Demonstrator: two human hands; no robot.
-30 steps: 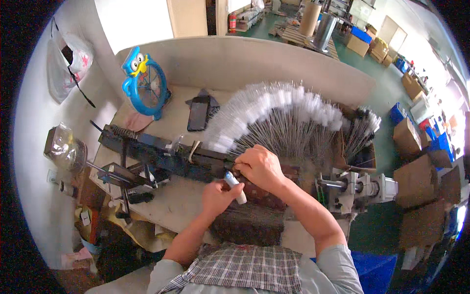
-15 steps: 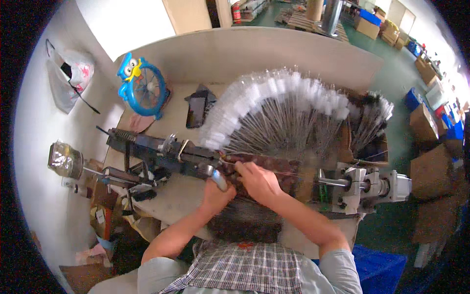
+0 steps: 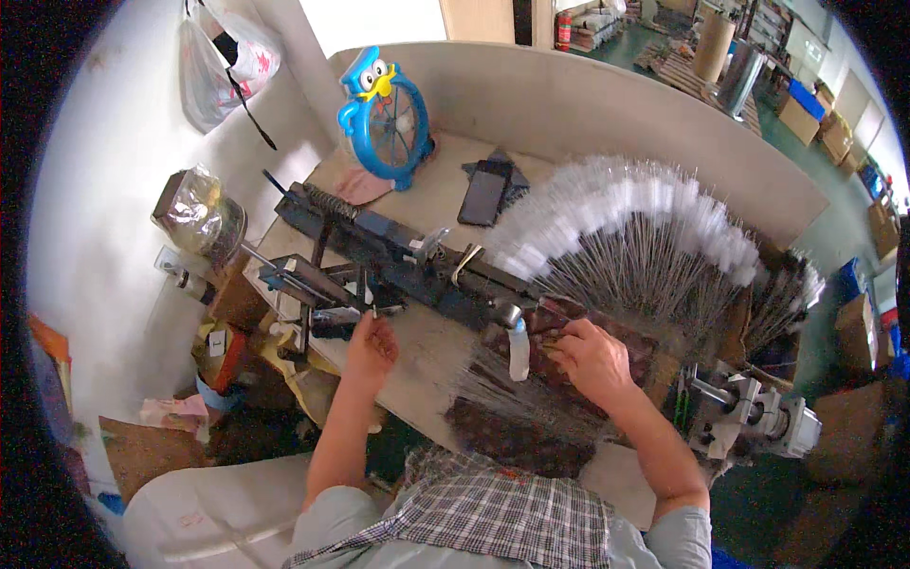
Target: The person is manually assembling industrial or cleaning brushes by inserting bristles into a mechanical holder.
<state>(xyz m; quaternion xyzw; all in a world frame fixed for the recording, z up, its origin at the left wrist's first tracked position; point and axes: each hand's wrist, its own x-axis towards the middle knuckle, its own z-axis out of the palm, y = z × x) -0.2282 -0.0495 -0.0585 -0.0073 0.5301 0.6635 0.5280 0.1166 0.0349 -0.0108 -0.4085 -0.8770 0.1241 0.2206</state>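
Observation:
My left hand (image 3: 372,351) is raised beside the small metal frame (image 3: 327,284) at the machine's near side. Its thumb and fingertips are pinched at a small pale tip; what they hold is too small to name. My right hand (image 3: 595,360) lies over the dark red-brown padded surface (image 3: 616,332), fingers curled together beside thin wires; whatever is in them is hidden. Between the hands, a lever handle wrapped in white and blue (image 3: 518,353) hangs from the black machine bar (image 3: 417,266), with neither hand on it. Loose thin wires (image 3: 517,384) lie near the right hand.
A fanned pile of white-bristled wire brushes (image 3: 645,213) spreads behind the right hand, with darker brushes in a box (image 3: 782,303) beyond. A motor unit (image 3: 758,417) stands at right. A blue toy-shaped fan (image 3: 389,123) and a phone (image 3: 484,192) are at the back.
My left hand has left the wrapped handle and moved left to the small metal frame. My right hand stays over the padded surface. The whole view has swung left.

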